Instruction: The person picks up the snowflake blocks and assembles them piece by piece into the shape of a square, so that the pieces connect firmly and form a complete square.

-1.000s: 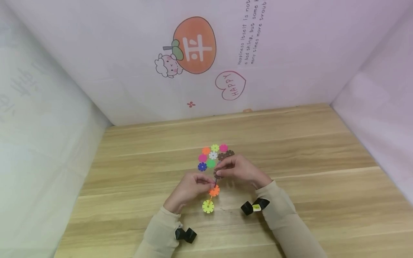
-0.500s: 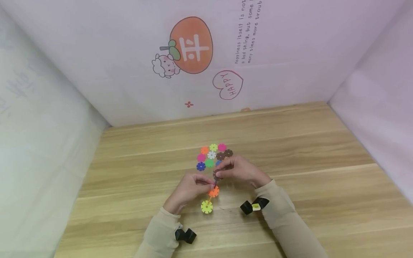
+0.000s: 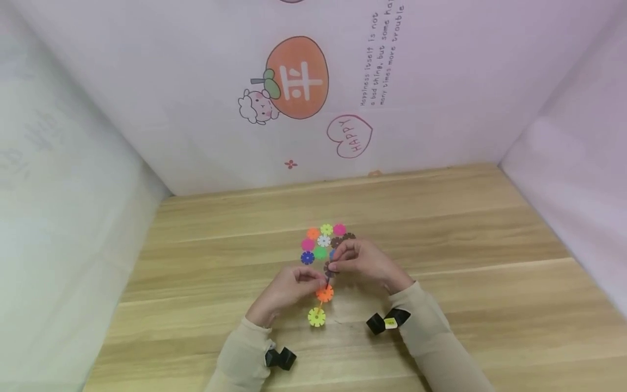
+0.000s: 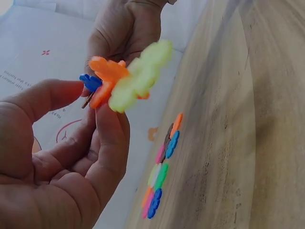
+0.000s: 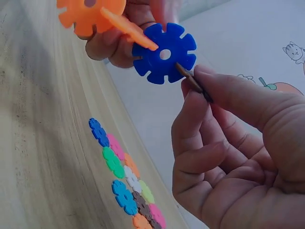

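My left hand point(image 3: 289, 286) pinches a dark blue notched plastic disc point(image 5: 153, 62) between thumb and fingers. Slotted into that disc is an orange one point(image 5: 128, 27), which joins another orange disc point(image 3: 324, 294) and a yellow disc point(image 3: 317, 317) at the chain's near end. On the other side, my right hand point(image 3: 364, 264) holds a brown disc point(image 5: 191, 82) by thumb and index finger. The brown disc's edge meets a slot of the blue disc; how deep it sits cannot be told. In the left wrist view the yellow disc point(image 4: 140, 76) hides part of the chain.
Beyond the hands, several loose discs lie flat in a cluster on the wooden table, among them a green disc point(image 3: 320, 252), a white disc point(image 3: 324, 240) and a pink disc point(image 3: 339, 230). A printed white cloth point(image 3: 206, 109) hangs behind the table, with cloth at both sides.
Both hands keep their pinches on the blue and brown discs, with hardly any movement. The head view has shifted slightly.
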`<action>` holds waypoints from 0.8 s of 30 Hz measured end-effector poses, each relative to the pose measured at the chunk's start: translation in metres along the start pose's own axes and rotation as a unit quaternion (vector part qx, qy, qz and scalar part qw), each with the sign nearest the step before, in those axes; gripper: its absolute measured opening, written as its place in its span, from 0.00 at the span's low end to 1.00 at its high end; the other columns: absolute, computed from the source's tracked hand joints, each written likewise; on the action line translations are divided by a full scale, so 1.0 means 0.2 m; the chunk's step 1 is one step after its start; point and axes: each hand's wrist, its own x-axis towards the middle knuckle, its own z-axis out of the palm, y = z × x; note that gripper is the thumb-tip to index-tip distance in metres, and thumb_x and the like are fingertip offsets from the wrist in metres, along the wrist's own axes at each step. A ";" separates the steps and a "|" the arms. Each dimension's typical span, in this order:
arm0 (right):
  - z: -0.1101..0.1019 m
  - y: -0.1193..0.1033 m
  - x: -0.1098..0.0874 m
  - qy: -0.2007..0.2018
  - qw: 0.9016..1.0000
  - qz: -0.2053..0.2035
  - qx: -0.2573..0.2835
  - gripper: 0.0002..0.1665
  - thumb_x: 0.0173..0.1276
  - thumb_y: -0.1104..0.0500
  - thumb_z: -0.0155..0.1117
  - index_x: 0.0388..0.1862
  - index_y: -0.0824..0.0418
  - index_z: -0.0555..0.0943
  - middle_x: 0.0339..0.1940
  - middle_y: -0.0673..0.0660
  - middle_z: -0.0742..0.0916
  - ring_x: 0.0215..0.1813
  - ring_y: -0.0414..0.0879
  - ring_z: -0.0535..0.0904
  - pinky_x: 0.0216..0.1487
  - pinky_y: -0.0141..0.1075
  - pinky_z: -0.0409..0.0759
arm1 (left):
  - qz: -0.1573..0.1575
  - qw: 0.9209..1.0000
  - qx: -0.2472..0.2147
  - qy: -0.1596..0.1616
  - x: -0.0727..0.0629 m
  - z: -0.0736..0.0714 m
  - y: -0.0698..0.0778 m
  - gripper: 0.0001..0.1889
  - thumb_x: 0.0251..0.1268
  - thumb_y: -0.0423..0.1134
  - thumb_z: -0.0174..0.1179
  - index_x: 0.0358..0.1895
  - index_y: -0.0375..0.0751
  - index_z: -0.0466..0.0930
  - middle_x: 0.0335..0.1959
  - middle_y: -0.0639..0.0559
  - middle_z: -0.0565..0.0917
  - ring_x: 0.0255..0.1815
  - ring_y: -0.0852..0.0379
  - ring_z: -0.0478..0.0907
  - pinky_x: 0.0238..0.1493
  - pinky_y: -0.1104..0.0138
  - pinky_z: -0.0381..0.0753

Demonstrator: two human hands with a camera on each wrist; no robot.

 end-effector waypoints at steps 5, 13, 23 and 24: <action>0.04 0.00 0.01 -0.005 1.000 -0.009 0.000 0.11 0.61 0.57 0.74 0.40 0.60 0.84 0.38 0.55 0.88 0.43 0.48 0.85 0.51 0.42 0.83 | 0.009 0.999 -0.001 0.040 0.02 0.00 0.00 0.16 0.66 0.45 0.64 0.48 0.36 0.83 0.43 0.46 0.88 0.45 0.56 0.84 0.56 0.59 0.80; 0.07 0.01 0.03 -0.011 0.999 -0.030 0.003 0.11 0.63 0.56 0.72 0.41 0.60 0.86 0.39 0.55 0.89 0.43 0.47 0.85 0.51 0.42 0.83 | 0.024 0.998 -0.036 0.044 0.04 0.00 -0.02 0.14 0.64 0.38 0.66 0.49 0.34 0.83 0.45 0.43 0.88 0.45 0.55 0.86 0.53 0.59 0.84; 0.07 0.01 0.03 -0.008 0.999 -0.033 -0.018 0.13 0.65 0.54 0.70 0.45 0.59 0.87 0.42 0.54 0.90 0.46 0.47 0.85 0.54 0.40 0.82 | 0.018 0.998 -0.030 0.062 0.03 -0.01 -0.01 0.13 0.64 0.36 0.66 0.48 0.34 0.83 0.44 0.42 0.88 0.45 0.53 0.86 0.54 0.57 0.83; 0.06 0.01 0.03 -0.003 0.999 -0.034 -0.030 0.14 0.66 0.53 0.70 0.46 0.59 0.87 0.42 0.54 0.89 0.46 0.46 0.85 0.54 0.40 0.82 | 0.015 0.997 -0.027 0.064 0.03 -0.01 -0.01 0.12 0.64 0.36 0.66 0.48 0.34 0.84 0.44 0.43 0.88 0.45 0.53 0.86 0.54 0.58 0.83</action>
